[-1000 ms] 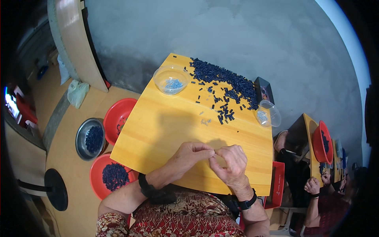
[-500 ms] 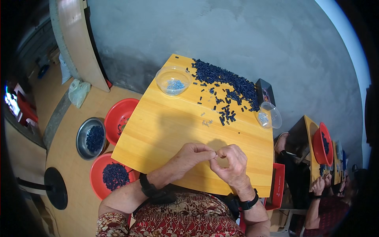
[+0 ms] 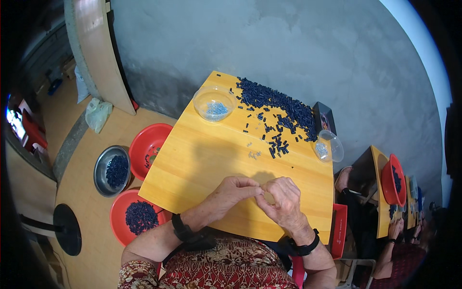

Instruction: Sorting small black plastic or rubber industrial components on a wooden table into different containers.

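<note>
My left hand point(image 3: 233, 193) and my right hand point(image 3: 283, 201) meet fingertip to fingertip over the near part of the yellow table point(image 3: 187, 168). Both are closed in a pinch; whatever sits between the fingers is too small and hidden to name. Beyond them lie a few small metal pins point(image 3: 254, 155) and a loose cluster of short dark blue cylindrical pieces point(image 3: 277, 147). A large heap of the same dark pieces point(image 3: 274, 98) spreads along the far edge. A clear round tub point(image 3: 215, 91) with small silvery parts point(image 3: 216, 109) stands at the far left.
A clear cup point(image 3: 335, 148) of tiny parts and a black box point(image 3: 324, 117) are at the table's right edge. Left, on the floor, are red basins point(image 3: 120, 226) and a steel bowl point(image 3: 98, 180). At right, another person's hand point(image 3: 396, 228) works beside a red basin point(image 3: 389, 185).
My hands stay pinched together, with the right fingers curled slightly further over. The view has shifted slightly, so the table sits lower. The other person's hand has lowered a little.
</note>
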Available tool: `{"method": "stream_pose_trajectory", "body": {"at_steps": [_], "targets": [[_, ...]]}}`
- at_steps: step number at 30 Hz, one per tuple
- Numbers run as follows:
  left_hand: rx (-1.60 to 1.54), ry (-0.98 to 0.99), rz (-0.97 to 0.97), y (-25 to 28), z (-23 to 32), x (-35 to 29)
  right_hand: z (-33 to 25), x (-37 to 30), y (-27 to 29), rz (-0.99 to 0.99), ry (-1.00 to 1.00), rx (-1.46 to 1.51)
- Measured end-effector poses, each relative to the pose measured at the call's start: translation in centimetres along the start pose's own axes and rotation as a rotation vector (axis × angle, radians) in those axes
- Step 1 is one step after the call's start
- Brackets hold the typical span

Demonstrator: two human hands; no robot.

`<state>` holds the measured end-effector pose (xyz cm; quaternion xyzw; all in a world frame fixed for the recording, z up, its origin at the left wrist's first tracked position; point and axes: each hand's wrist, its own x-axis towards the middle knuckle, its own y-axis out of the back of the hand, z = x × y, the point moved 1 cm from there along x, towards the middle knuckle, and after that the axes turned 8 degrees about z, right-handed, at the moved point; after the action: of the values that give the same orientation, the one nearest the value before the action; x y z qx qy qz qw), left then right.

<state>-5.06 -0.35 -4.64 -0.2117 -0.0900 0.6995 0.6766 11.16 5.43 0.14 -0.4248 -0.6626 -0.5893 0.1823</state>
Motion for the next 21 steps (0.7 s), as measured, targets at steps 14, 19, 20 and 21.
{"method": "stream_pose_trajectory", "body": {"at_steps": [14,19,20,21], "targets": [[0.196,-0.103,0.173,0.8,2.1,0.2,15.6,7.6,-1.6,-0.196,-0.504,-0.112],[0.141,-0.11,0.185,1.2,2.0,0.1,18.2,8.9,-4.8,-0.304,-0.446,-0.315],[0.112,-0.121,0.194,1.2,1.9,0.2,18.8,8.9,-5.5,-0.359,-0.462,-0.364],[0.084,-0.131,0.203,1.2,1.9,0.3,19.3,8.8,-6.0,-0.414,-0.478,-0.413]]}}
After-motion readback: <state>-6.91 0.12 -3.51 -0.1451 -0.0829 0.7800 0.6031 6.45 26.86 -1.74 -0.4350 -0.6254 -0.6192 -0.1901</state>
